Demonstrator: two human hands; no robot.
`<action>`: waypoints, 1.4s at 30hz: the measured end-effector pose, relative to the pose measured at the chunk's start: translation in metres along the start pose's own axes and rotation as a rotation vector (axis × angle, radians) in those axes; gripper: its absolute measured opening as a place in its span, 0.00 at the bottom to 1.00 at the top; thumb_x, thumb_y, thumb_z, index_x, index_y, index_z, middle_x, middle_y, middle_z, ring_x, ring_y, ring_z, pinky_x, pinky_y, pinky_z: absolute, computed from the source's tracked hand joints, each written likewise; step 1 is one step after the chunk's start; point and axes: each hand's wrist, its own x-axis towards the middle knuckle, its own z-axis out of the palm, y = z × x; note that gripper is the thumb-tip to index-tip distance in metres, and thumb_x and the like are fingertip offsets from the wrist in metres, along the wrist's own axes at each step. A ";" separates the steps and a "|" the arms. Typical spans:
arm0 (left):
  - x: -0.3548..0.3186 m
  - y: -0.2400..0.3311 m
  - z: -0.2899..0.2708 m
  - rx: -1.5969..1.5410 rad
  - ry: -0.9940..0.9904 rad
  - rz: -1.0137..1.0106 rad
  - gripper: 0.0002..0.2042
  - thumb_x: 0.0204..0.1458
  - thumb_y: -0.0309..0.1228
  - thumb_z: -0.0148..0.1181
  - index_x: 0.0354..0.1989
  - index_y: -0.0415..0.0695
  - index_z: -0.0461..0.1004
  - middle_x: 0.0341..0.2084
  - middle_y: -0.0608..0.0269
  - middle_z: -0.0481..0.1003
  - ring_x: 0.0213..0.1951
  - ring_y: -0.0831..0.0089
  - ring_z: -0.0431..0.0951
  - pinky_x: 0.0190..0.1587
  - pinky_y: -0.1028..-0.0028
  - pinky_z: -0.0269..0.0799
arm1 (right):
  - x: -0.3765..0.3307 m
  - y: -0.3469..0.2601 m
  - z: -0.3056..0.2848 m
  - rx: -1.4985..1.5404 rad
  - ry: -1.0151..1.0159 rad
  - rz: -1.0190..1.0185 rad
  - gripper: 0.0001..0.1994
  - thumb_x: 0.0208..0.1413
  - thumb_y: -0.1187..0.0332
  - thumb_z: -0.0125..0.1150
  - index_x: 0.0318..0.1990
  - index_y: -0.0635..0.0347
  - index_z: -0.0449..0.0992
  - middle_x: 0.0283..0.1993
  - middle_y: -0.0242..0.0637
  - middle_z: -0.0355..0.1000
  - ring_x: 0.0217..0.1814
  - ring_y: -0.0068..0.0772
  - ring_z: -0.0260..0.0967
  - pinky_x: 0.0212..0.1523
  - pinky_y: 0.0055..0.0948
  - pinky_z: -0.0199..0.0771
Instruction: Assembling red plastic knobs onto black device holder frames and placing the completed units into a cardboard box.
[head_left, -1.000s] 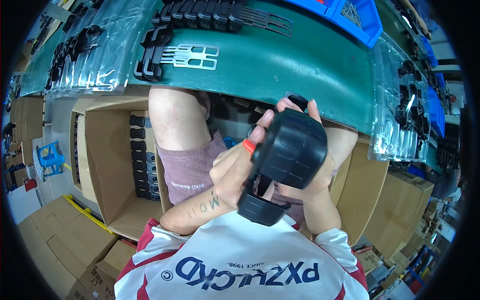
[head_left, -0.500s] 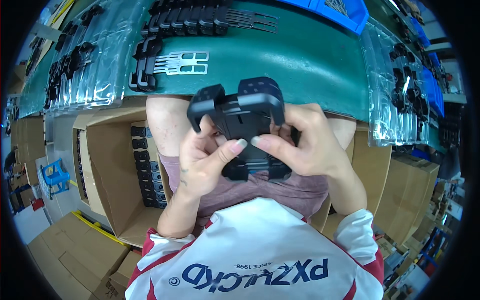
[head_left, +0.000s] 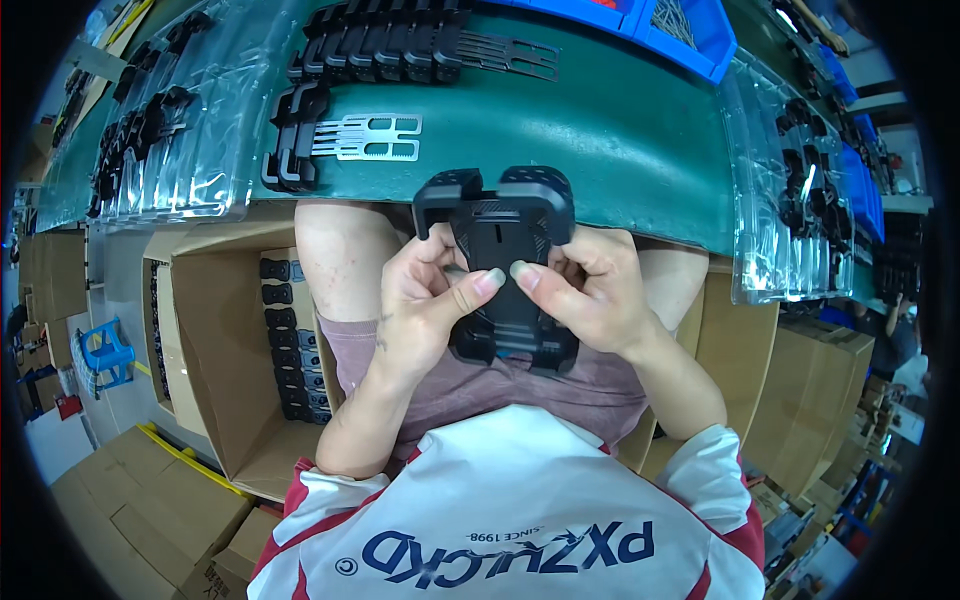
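A black plastic clamp-like holder [head_left: 500, 262] with two curved arms at its top is held over my lap, face toward me. My left hand [head_left: 425, 305] grips its left side, thumb pressed on the middle of the face. My right hand [head_left: 590, 290] grips the right side, thumb tip meeting the left thumb. The holder's lower end sits between my palms, just in front of the green table edge [head_left: 620, 130].
Black holder parts with metal toothed strips [head_left: 345, 140] lie on the green table, and a longer row [head_left: 400, 40] behind. Clear trays of black parts sit left [head_left: 170, 120] and right [head_left: 790, 190]. Blue bins [head_left: 680, 25] stand at the back. A cardboard box [head_left: 235, 350] of stacked black parts stands left.
The holder was turned from its round back facing me to its front face. Both hands have settled on its sides with the thumbs meeting at the centre.
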 end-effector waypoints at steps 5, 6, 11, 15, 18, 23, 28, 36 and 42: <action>0.005 0.008 0.017 0.312 -0.009 0.220 0.16 0.45 0.17 0.58 0.45 0.37 0.69 0.37 0.57 0.71 0.35 0.75 0.72 0.40 0.81 0.67 | 0.005 -0.007 0.014 0.174 0.207 -0.118 0.08 0.40 0.76 0.67 0.28 0.63 0.73 0.29 0.38 0.72 0.29 0.28 0.67 0.32 0.23 0.68; 0.006 0.010 0.019 0.411 -0.039 0.302 0.17 0.44 0.17 0.59 0.45 0.38 0.69 0.38 0.56 0.71 0.37 0.74 0.71 0.42 0.79 0.67 | 0.006 -0.010 0.022 0.275 0.313 -0.189 0.09 0.40 0.76 0.68 0.30 0.63 0.74 0.32 0.39 0.73 0.33 0.29 0.69 0.36 0.25 0.70; 0.010 -0.001 0.037 0.296 -0.008 0.520 0.17 0.42 0.19 0.60 0.43 0.41 0.69 0.42 0.55 0.67 0.43 0.68 0.69 0.48 0.72 0.65 | 0.004 -0.006 0.022 0.299 0.363 -0.346 0.22 0.36 0.57 0.72 0.35 0.58 0.71 0.40 0.42 0.73 0.43 0.38 0.71 0.44 0.32 0.73; 0.010 -0.004 0.039 0.190 0.015 0.542 0.16 0.42 0.21 0.60 0.42 0.41 0.69 0.44 0.55 0.65 0.45 0.66 0.67 0.50 0.68 0.63 | 0.005 -0.004 0.020 0.268 0.308 -0.406 0.21 0.37 0.62 0.72 0.38 0.59 0.71 0.41 0.43 0.73 0.44 0.38 0.71 0.46 0.33 0.72; 0.009 -0.005 0.041 0.153 0.017 0.518 0.16 0.42 0.21 0.60 0.41 0.41 0.69 0.44 0.55 0.65 0.46 0.64 0.67 0.51 0.67 0.62 | 0.005 -0.004 0.021 0.260 0.272 -0.436 0.18 0.39 0.74 0.71 0.40 0.61 0.72 0.41 0.43 0.73 0.44 0.35 0.71 0.46 0.32 0.72; 0.010 -0.008 0.049 0.041 0.006 0.620 0.13 0.42 0.21 0.60 0.38 0.41 0.68 0.44 0.55 0.65 0.47 0.65 0.66 0.52 0.68 0.61 | 0.006 -0.006 0.027 0.454 0.266 -0.489 0.18 0.40 0.74 0.69 0.40 0.62 0.71 0.40 0.43 0.74 0.45 0.37 0.72 0.47 0.34 0.72; 0.012 -0.012 0.041 0.199 -0.019 0.645 0.24 0.42 0.21 0.61 0.51 0.42 0.65 0.46 0.52 0.65 0.47 0.65 0.66 0.51 0.69 0.63 | 0.006 -0.004 0.031 0.479 0.319 -0.480 0.17 0.40 0.78 0.67 0.40 0.63 0.70 0.41 0.45 0.73 0.48 0.39 0.71 0.51 0.35 0.71; 0.009 0.008 0.038 0.333 -0.015 0.484 0.48 0.40 0.19 0.61 0.69 0.48 0.35 0.46 0.51 0.66 0.41 0.66 0.70 0.43 0.74 0.68 | -0.001 -0.057 0.042 0.870 0.413 -0.061 0.28 0.42 0.80 0.62 0.55 0.65 0.64 0.52 0.50 0.69 0.51 0.40 0.68 0.54 0.33 0.66; 0.001 0.020 0.026 -0.236 -0.325 0.234 0.49 0.38 0.15 0.58 0.69 0.48 0.35 0.44 0.51 0.67 0.35 0.69 0.71 0.37 0.78 0.68 | 0.004 -0.037 0.032 0.740 0.096 0.011 0.40 0.44 0.78 0.61 0.66 0.65 0.49 0.61 0.54 0.59 0.57 0.42 0.63 0.55 0.33 0.63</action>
